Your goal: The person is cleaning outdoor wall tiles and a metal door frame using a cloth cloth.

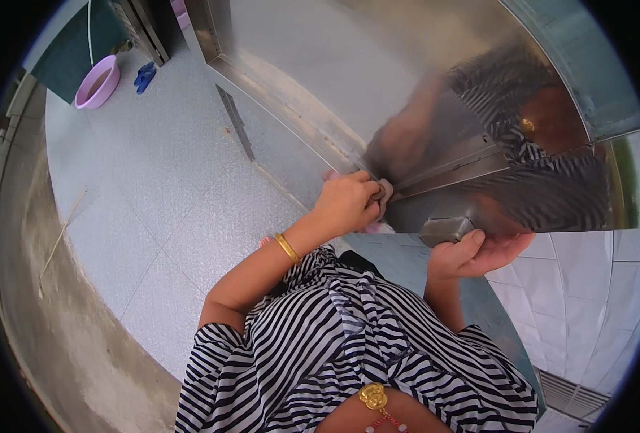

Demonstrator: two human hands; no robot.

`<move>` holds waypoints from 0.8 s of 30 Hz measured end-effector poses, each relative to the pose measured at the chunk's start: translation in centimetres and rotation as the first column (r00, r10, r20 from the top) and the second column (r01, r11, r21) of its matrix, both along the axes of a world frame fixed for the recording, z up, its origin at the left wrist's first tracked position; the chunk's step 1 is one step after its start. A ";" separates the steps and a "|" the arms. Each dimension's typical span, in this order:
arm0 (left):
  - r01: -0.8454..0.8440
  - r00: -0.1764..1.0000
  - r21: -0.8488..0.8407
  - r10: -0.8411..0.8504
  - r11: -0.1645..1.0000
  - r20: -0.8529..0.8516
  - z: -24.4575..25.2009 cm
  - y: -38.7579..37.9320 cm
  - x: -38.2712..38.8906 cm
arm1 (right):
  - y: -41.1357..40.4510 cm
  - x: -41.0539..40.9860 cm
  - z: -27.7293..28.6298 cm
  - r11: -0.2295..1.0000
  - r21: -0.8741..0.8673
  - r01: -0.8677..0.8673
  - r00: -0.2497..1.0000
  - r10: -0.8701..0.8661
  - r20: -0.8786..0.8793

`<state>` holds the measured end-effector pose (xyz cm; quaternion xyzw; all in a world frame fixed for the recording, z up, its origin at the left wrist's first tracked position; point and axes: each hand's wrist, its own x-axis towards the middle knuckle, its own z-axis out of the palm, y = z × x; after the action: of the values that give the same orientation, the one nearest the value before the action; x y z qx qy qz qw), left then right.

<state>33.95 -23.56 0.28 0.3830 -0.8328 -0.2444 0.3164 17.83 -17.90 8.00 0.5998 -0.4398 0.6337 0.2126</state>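
Note:
In front of me is a shiny metal sink unit (298,70), its surface mirroring my arms and striped top. My left hand (347,203), with a gold bangle at the wrist, grips a bunched pinkish-grey cloth (383,197) against a corner of the metal. Beside the metal's lower edge, at the right, my right hand (477,254) has its thumb near a small grey metal box-like piece (447,230). Its fingers are spread along the edge, and whether it holds that piece is unclear.
On the grey tiled floor (152,189) at the upper left stand a pink plastic basin (99,84) and a pair of blue slippers (145,77). A thin stick (62,238) lies at the far left. White wall tiles (574,281) and a floor grate (574,392) are at the right.

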 end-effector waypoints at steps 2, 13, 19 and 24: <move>0.069 0.997 0.111 -0.072 0.991 0.023 1.5 0.0 0.5 | -0.1 0.3 0.5 0.999 0.026 0.018 1.000 -0.019 0.009; -0.278 0.752 -0.750 -0.349 0.600 -0.559 17.5 -0.5 -5.3 | -0.3 -0.1 -2.5 0.978 0.044 -0.204 0.974 0.198 0.111; -0.244 0.874 -0.868 -0.289 0.433 -0.390 12.9 0.7 -5.6 | -1.1 -0.8 -4.1 0.991 -0.019 -0.136 0.990 0.136 0.048; -0.315 0.902 -0.903 -0.203 0.291 -0.380 16.2 -0.1 -5.2 | -1.3 -0.7 -5.3 0.989 -0.021 -0.148 0.987 0.149 0.059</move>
<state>28.70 -23.70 16.45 0.0853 -0.7063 0.2339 0.6626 17.17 -19.24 2.73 0.6098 -0.3949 0.6692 0.1560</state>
